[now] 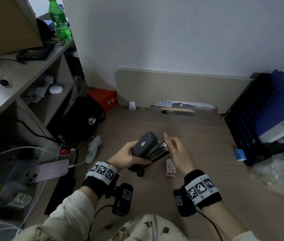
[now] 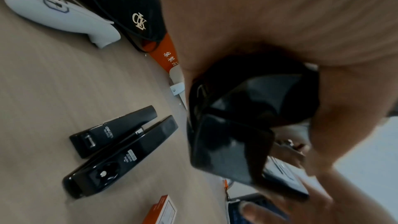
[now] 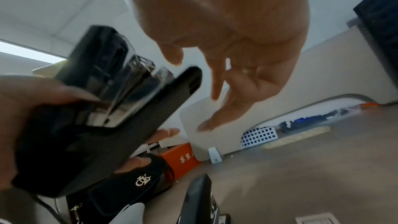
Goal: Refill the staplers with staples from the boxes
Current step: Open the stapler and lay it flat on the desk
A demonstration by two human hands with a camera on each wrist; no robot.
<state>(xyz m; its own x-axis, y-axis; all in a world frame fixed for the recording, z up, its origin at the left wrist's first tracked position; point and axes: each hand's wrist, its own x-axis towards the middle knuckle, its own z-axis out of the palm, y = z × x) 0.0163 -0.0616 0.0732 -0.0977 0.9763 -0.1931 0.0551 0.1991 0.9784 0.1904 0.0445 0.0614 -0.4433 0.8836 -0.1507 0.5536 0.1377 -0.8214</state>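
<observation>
Dark grey stapler (image 1: 143,144) with silvery metal inside, two glossy black staplers (image 2: 120,152) on the pale woodgrain tabletop (image 1: 198,145), an orange-and-white staple box (image 2: 163,210), a green bottle (image 1: 59,20)

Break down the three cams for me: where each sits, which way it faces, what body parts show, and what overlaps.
Head: worn on the head, facing forward and down at the desk; shows both forearms, left hand gripping the held stapler, right hand beside it.
Left wrist: looks along the palm at the held stapler, with two staplers on the desk alongside.
Right wrist: looks along loose, empty fingers toward the held stapler and back panel.
Shared: both wrist views catch the black bag and orange box.
</observation>
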